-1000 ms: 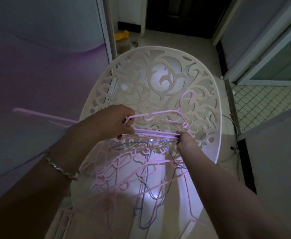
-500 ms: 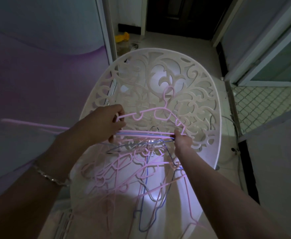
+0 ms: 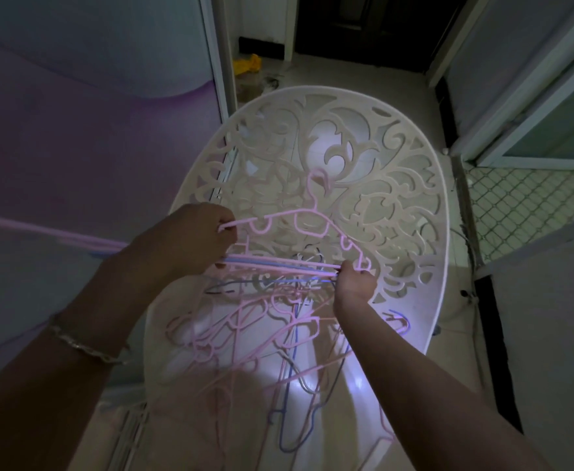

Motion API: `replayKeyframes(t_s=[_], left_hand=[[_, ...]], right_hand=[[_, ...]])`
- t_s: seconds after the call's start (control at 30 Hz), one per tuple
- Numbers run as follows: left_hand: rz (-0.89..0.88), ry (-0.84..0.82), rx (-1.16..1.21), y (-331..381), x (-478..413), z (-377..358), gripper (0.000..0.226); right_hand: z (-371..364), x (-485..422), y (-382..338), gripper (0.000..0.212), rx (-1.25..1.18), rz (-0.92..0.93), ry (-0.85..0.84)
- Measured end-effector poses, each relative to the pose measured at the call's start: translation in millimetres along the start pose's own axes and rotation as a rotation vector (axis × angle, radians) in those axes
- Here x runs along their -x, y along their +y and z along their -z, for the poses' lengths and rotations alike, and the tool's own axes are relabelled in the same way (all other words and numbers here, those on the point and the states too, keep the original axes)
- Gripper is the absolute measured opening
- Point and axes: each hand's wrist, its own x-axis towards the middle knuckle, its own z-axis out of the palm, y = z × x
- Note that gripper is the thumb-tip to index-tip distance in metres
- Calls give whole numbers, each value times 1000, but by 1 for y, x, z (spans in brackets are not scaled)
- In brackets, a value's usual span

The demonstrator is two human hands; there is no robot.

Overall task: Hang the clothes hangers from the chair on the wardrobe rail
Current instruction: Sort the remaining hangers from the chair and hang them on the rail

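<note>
A white chair (image 3: 397,171) with an ornate cut-out back stands in front of me. Several pink, blue and grey hangers (image 3: 245,338) lie tangled on its seat. Above the seat I hold a bunch of pink and blue hangers (image 3: 279,263) level between both hands. My left hand (image 3: 183,243) grips their left end, along with the tip of an upright pink hanger (image 3: 307,222) whose hook points up. My right hand (image 3: 355,283) pinches the bunch at its right end. More bars of the bunch stick out to the left past my wrist. No wardrobe rail is in view.
A purple and grey wall (image 3: 75,147) closes the left side. A dark doorway (image 3: 363,25) lies behind the chair, with a yellow item (image 3: 246,64) on the floor beside it. A white-framed door (image 3: 533,107) and a mesh floor panel (image 3: 523,212) are on the right.
The upright pink hanger has swung from leaning right to standing with its hook straight up. Both hands keep their hold on the bunch, which has barely shifted.
</note>
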Motion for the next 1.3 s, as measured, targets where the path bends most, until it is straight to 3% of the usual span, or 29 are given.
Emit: replayKeyframes(t_s=[0.1, 0.27, 0.4, 0.53, 0.6, 0.7, 0.77, 1.07, 1.3], left_hand=[[-42, 13, -21, 8, 2, 9, 19], [-117, 125, -88, 19, 31, 36, 19], [-200, 187, -93, 35, 60, 53, 16], [-273, 249, -155, 35, 75, 53, 5], [-302, 260, -134, 31, 77, 51, 14], [-306, 236, -116, 27, 78, 51, 21], [-296, 206, -137, 26, 76, 50, 21], [-299, 82, -247, 35, 56, 32, 18], [-290, 13, -253, 36, 37, 17, 15]], right_hand=[[5, 12, -10, 37, -107, -36, 11], [22, 29, -30, 46, -237, -25, -133], [50, 71, -70, 26, -394, -59, -254], [61, 88, -95, 39, -505, -94, -405], [66, 91, -99, 46, -529, -175, -466], [73, 92, -104, 27, -697, -285, -531], [76, 90, -104, 28, -786, -331, -556], [82, 62, -74, 25, -744, -411, -581], [85, 49, -50, 44, -715, -450, -519]])
